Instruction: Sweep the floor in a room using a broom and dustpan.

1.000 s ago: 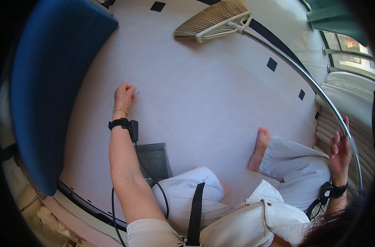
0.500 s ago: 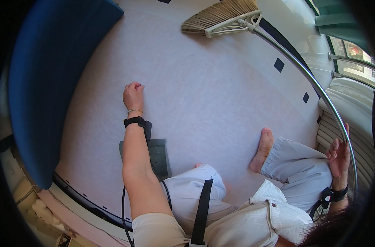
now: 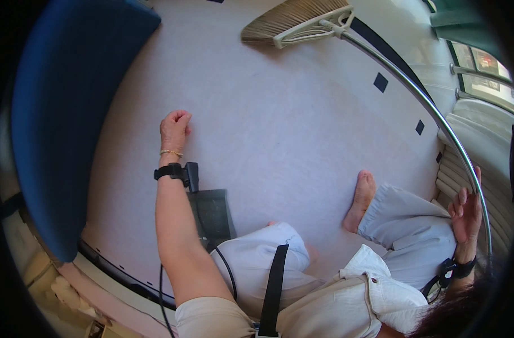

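Observation:
My left hand [image 3: 175, 130] is above the pale floor, its fingers curled into a pinch. Whatever may be between the fingertips is too small to make out. At the right edge my right hand [image 3: 466, 218] holds the metal handle of a broom [image 3: 437, 115], with some fingers bent and one stretched up along the handle. The broom's tan bristle head [image 3: 291, 21] rests on the floor at the far side. Beside my left forearm lies a flat grey-green thing [image 3: 215, 211], shaped like a dustpan and partly covered by the arm and my leg.
A blue padded piece [image 3: 71, 112] curves along the left side. On the pale floor [image 3: 257, 129], dark diamond inlays [image 3: 380, 83] run toward the right. Ribbed cream padding [image 3: 457, 174] and a window [image 3: 485, 73] with a rail are on the right. My bare foot [image 3: 360, 200] is on the floor.
My left hand has shifted a little to the left and turned slightly, its fingers still pinched. The right hand stays at the broom handle. The whole view has moved slightly.

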Demonstrator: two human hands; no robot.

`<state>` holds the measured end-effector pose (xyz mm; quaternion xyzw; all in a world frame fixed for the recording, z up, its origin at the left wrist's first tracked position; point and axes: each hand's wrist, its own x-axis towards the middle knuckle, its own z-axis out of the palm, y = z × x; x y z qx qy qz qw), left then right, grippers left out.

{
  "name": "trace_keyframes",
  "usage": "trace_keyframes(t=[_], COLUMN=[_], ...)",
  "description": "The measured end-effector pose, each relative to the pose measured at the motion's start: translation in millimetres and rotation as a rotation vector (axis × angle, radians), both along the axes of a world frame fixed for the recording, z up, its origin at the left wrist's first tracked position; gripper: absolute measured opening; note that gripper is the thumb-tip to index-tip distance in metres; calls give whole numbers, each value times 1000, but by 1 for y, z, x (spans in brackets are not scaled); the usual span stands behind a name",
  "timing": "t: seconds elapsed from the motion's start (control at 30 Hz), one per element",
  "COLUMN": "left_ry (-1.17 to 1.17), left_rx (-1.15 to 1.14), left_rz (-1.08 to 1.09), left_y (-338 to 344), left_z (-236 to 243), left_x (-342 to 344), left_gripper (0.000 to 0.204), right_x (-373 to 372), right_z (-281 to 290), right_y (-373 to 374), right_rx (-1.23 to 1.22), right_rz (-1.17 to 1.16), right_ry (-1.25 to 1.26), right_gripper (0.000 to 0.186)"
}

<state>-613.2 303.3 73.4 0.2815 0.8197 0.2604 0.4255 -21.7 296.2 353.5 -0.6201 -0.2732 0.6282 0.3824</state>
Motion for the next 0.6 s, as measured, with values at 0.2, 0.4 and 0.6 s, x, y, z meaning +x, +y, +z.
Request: trace_keyframes(t=[0.2, 0.4, 0.6], left_ry=[-227, -314, 95], left_rx=[-682, -1115, -911], left_rz=[-433, -201, -226], left_y=[-81, -174, -178], left_z=[50, 68, 55], left_x=[-62, -77, -62], left_gripper=[5, 6, 12], right_x=[26, 37, 29], right_z=[11, 3, 12], right_y=[-2, 4, 10], right_rx=[-22, -36, -27], right_rz=[40, 31, 54], right_ry=[79, 158, 104], right_gripper=[73, 68, 69])
